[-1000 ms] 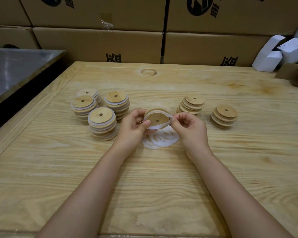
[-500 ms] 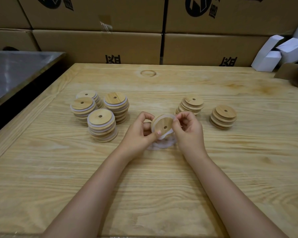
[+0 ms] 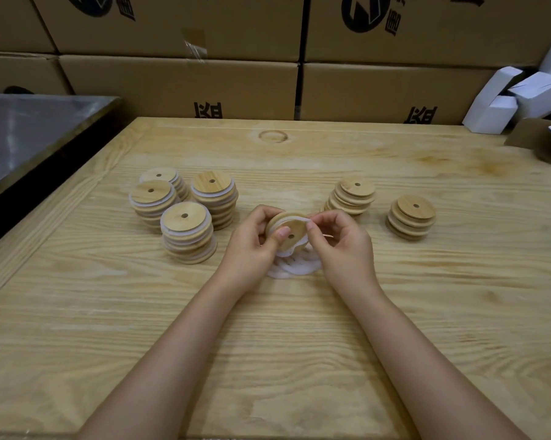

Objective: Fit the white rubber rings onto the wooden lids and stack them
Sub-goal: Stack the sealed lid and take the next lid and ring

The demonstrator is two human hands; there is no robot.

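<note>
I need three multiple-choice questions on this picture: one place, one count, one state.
1. Where do the loose rings lie? A in a bowl; B on the table below the held lid; C on a chair.
2. How many stacks of bare lids stand right of the held lid? A two; B four; C six.
3. The right hand: A lies flat; B pinches the white ring at the held lid's edge; C holds scissors.
Key: B, they spread on the wood there; A, two ringless stacks; B, its fingertips close on the ring.
</note>
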